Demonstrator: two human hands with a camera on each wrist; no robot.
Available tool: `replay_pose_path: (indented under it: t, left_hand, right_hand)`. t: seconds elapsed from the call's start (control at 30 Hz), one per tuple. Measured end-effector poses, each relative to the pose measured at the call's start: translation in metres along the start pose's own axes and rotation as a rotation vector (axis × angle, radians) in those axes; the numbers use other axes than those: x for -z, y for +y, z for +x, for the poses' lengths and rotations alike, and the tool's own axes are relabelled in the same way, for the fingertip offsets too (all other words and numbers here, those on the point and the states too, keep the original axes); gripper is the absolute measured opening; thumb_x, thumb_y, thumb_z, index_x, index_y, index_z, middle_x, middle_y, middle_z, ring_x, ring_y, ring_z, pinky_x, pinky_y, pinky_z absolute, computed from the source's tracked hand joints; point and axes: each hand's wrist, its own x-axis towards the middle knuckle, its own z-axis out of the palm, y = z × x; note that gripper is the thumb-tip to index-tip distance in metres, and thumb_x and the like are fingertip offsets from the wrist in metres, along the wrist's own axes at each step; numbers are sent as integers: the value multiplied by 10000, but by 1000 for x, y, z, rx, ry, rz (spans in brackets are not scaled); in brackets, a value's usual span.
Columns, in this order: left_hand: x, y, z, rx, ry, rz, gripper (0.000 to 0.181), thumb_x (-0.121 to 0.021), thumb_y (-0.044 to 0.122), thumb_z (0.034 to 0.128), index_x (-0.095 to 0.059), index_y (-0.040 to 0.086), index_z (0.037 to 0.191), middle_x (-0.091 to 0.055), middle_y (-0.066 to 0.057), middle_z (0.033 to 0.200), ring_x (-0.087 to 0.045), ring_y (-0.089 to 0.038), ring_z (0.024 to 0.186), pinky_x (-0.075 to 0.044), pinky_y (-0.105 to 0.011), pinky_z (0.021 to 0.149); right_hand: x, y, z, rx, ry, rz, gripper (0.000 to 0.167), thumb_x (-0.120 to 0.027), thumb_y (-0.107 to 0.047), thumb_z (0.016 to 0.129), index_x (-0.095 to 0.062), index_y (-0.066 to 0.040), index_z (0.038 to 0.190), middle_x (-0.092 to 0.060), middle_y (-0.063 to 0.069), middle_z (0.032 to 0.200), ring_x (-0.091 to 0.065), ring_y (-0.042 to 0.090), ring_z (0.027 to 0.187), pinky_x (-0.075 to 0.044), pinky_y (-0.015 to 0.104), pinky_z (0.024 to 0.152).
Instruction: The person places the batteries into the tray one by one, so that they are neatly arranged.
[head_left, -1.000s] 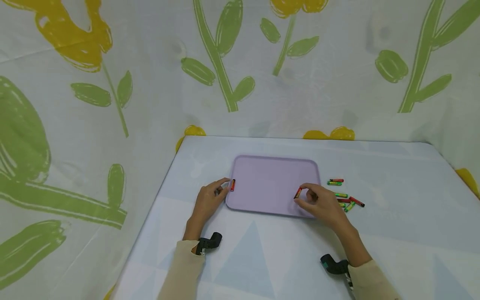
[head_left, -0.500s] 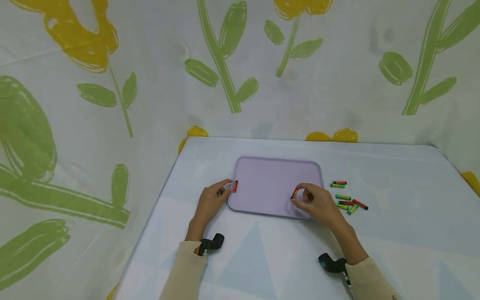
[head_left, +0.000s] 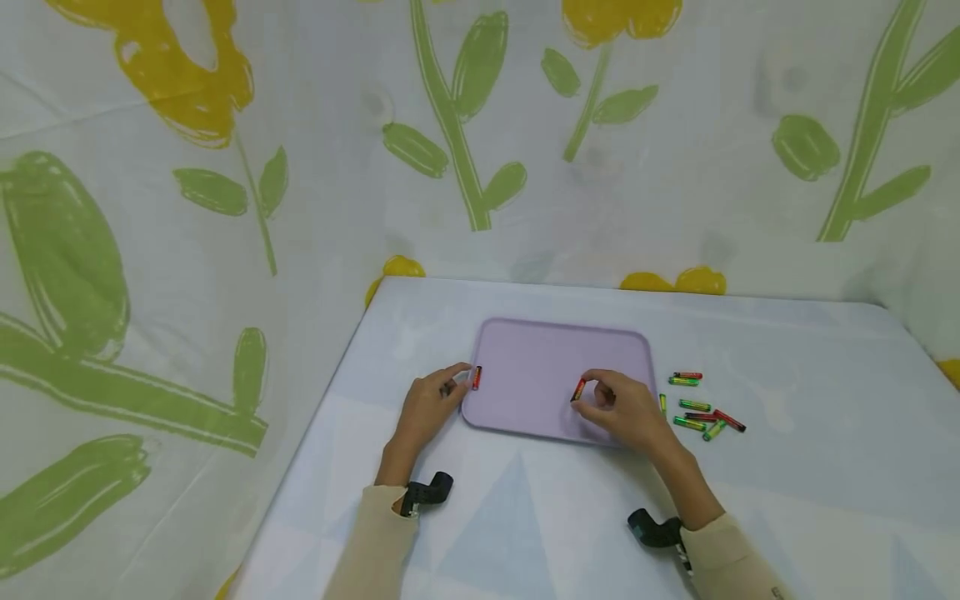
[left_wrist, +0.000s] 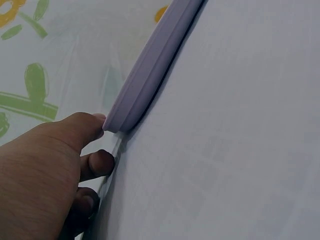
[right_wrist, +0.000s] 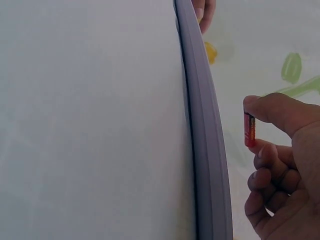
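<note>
A lilac tray (head_left: 558, 383) lies on the table between both hands. At its left rim is my left hand (head_left: 427, 410), thumb and forefinger apart and touching the edge; in the left wrist view the thumb (left_wrist: 82, 129) meets the tray's rim. Just inside that rim, close to the fingertips, lies a red and black battery (head_left: 477, 377); whether they touch it is unclear. Over the tray's right part my right hand (head_left: 626, 410) pinches another red and black battery (right_wrist: 249, 129) end to end between thumb and forefinger, tilted, its other fingers curled.
Right of the tray lie several loose batteries: a red one (head_left: 687, 375) beside a green one (head_left: 684, 382), a green one (head_left: 663, 405) near the rim, and a red and green cluster (head_left: 701, 417). A flower-patterned cloth (head_left: 315, 208) stands behind and left.
My right hand has moved left over the tray with its battery, uncovering a green battery near the right rim. The left hand stays at the left rim. The head view has shifted slightly.
</note>
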Motion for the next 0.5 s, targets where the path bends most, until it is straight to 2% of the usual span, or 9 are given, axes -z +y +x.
replay_pose_path:
  t: [0.27, 0.5]
  left_hand:
    - [4, 4, -5, -55, 28, -21, 296, -699, 172, 958, -712, 143, 1252, -616, 75, 735, -474, -84, 595, -414, -273, 551]
    - [3, 2, -8, -38, 19, -19, 300, -696, 176, 960, -709, 157, 1259, -600, 91, 723, -464, -84, 588, -399, -265, 549]
  right_hand:
    - [-9, -4, 6, -8, -17, 34, 364, -834, -216, 835, -674, -86, 1135, -496, -31, 757, -484, 149, 724, -417, 274, 643]
    - [-16, -9, 12, 23, -29, 68, 353, -828, -198, 840, -668, -94, 1137, -491, -38, 765, -482, 141, 722, -421, 267, 638]
